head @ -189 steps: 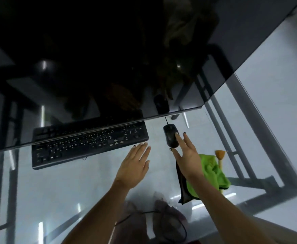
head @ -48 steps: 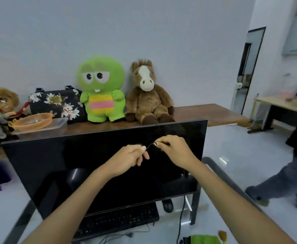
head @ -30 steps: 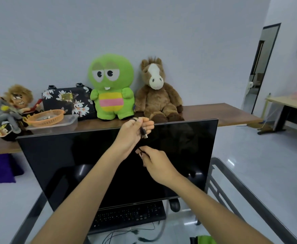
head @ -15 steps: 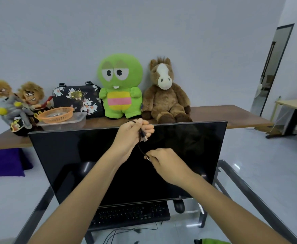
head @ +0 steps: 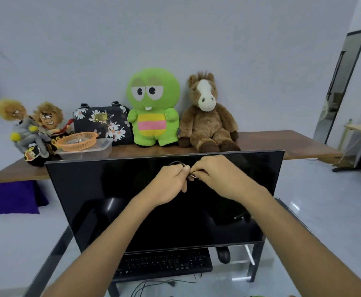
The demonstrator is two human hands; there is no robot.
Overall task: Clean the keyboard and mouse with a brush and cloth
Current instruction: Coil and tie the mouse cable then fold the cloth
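In front of the monitor [head: 132, 200], the left hand [head: 171, 183] and right hand [head: 213, 176], apart a moment ago, now meet, both pinching a thin cable [head: 176, 162]. Below them the keyboard [head: 164, 264] and mouse [head: 223, 255] wait uncleaned.

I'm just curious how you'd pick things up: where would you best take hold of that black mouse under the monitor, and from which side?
Probably the mouse is best held across its two long flanks, coming in from the near side, low. Its rounded body points lengthways toward the camera, and the monitor overhangs its far part, so a reach from straight above looks blocked. Both hands are busy with a thin cable now.
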